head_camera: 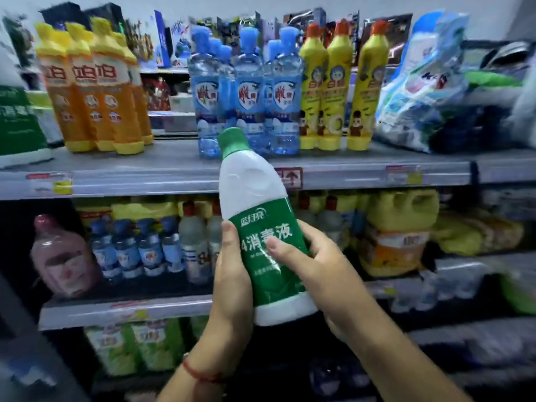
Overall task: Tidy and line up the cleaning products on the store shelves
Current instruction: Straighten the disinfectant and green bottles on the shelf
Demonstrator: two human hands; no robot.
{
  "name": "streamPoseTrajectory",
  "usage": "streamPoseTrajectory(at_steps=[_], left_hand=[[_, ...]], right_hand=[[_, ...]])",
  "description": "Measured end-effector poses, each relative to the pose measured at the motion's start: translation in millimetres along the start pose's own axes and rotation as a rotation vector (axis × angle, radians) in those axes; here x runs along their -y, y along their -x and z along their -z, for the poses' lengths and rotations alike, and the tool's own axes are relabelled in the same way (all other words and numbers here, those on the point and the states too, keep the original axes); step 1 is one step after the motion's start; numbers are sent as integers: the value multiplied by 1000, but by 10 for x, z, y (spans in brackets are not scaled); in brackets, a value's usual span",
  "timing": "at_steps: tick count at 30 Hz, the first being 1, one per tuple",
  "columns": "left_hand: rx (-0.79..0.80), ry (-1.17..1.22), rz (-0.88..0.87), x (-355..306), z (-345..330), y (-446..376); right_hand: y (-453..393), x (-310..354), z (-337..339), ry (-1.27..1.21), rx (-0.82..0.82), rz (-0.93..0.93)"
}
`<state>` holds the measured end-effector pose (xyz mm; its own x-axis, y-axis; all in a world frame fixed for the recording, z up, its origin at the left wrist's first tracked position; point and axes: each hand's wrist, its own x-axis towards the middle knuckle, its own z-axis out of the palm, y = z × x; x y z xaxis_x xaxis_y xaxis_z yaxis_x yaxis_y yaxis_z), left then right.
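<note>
A white disinfectant bottle (252,195) with a green cap and green label is held up in front of the shelves, tilted slightly left. My left hand (232,274) grips its lower left side. My right hand (313,268) grips its lower right side, thumb across the label. On the upper shelf (174,169) stand orange bottles (95,88) at left, clear blue bottles (246,94) in the middle and yellow red-capped bottles (336,88) to their right.
Soft detergent bags (426,82) lie at the upper shelf's right end. A green-labelled pack (17,117) stands at its far left. The lower shelf holds a pink bottle (62,256), small blue-capped bottles (136,245) and a yellow jug (397,227).
</note>
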<state>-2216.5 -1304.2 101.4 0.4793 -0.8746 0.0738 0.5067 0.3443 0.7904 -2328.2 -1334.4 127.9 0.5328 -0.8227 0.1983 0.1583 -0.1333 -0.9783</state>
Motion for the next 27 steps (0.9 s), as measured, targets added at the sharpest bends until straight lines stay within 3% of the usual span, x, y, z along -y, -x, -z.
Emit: streamPoseTrajectory(at_steps=[4, 10, 16, 19, 22, 27], left_hand=[[105, 27, 296, 571, -393, 403], [209, 92, 560, 1489, -1146, 1017], [347, -29, 815, 2252, -1830, 1683], [416, -165, 895, 2503, -2112, 1959], [536, -280, 854, 2658, -2288, 2191], [839, -605, 449, 2845, -2595, 2430]], right_hand=[[626, -97, 583, 140, -184, -15], [1581, -208, 1467, 406, -439, -105], [2516, -176, 2318, 441, -656, -221], [2903, -167, 2664, 309, -766, -286], [3200, -210, 2925, 89, -857, -364], [3400, -394, 3318, -519, -1072, -327]])
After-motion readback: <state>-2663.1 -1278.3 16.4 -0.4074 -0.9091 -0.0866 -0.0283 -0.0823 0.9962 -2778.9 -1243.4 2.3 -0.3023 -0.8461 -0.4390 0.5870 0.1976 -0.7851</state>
